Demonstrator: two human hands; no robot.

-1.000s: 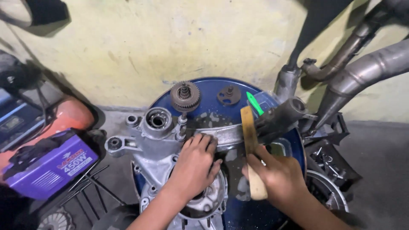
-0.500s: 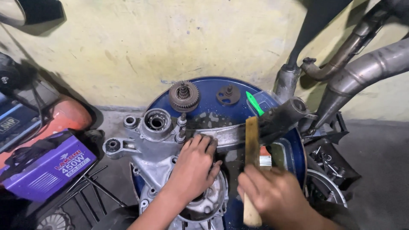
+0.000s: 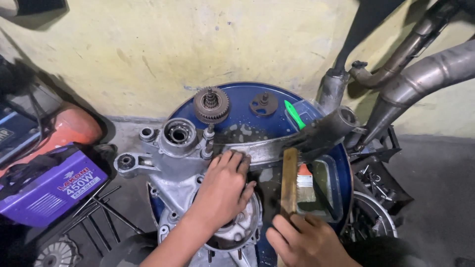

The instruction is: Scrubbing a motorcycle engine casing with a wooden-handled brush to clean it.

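The left hand [image 3: 223,188] lies flat on the grey cast-metal engine casing [image 3: 183,173]; the right hand [image 3: 307,242] grips the wooden-handled brush [image 3: 289,180]; wet metal could let the casing slide.

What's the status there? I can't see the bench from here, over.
Left hand flat on the grey engine casing. Right hand grips the wooden-handled brush, bristles against the casing. Gear cluster stands clear behind.
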